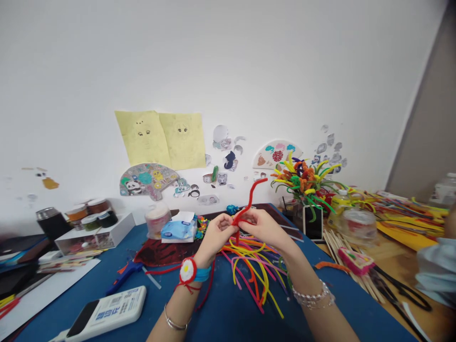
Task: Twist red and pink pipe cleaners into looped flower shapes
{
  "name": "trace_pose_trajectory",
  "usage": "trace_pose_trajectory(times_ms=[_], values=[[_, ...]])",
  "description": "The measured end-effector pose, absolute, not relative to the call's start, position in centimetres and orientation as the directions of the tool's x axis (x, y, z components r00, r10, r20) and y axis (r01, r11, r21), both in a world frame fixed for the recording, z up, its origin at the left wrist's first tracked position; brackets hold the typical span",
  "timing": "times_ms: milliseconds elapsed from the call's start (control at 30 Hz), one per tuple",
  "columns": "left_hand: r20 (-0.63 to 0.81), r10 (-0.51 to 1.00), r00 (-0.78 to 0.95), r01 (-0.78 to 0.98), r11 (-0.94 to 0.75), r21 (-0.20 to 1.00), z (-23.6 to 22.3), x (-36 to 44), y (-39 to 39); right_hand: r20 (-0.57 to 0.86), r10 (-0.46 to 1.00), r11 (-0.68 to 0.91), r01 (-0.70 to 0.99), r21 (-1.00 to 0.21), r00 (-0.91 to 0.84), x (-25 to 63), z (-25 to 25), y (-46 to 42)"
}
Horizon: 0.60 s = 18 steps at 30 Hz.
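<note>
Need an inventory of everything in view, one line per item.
bent pipe cleaner: 1, red, held in both hands
loose pipe cleaners: many, yellow, orange, pink, on mat below hands
desk mat: 1, blue, under the work
glue gun: 1, blue, on mat, left
remote-like device: 1, white, near left of mat
tissue pack: 1, blue, behind hands
pipe-cleaner bouquet: 1, multicoloured, right of hands
wooden sticks: many, tan, right of mat
scissors: 1 pair, black, far right
paper sheets: 2, yellow, on wall
left hand: 1, bare, flower bracelet at wrist
right hand: 1, bare, beaded bracelet at wrist
</note>
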<state>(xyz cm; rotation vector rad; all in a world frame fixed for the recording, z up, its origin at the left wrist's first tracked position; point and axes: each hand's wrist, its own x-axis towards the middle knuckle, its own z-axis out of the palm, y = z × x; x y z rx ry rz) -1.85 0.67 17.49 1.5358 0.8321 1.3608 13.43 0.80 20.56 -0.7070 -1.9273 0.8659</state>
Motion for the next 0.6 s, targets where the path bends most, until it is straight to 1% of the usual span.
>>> trace_pose_trajectory(times_ms=[167, 333, 500, 600], values=[[0.353, 0.915, 0.193, -0.058, -0.349, 0.935, 17.6, -2.2, 0.6, 0.481, 0.755, 0.6, 0.175, -0.781, -0.446, 14.1, 20.8, 0.7], [0.216, 0.929, 0.3, -0.071, -0.204, 0.976, 17.6, -2.9, 0.6, 0.486, 0.745, 0.617, 0.197, -0.762, -0.457, 14.3, 20.8, 0.9], [0.251, 0.917, 0.311, -0.079, -0.238, 0.968, 17.7, -1.9, 0.2, 0.519, 0.776, 0.608, 0.207, -0.767, -0.359, 13.9, 20.2, 1.7], [0.171, 0.903, 0.393, -0.127, -0.13, 0.983, 17.7, -1.2, -0.3, 0.532, 0.79, 0.604, 0.242, -0.759, -0.304, 13.9, 19.7, 2.4]])
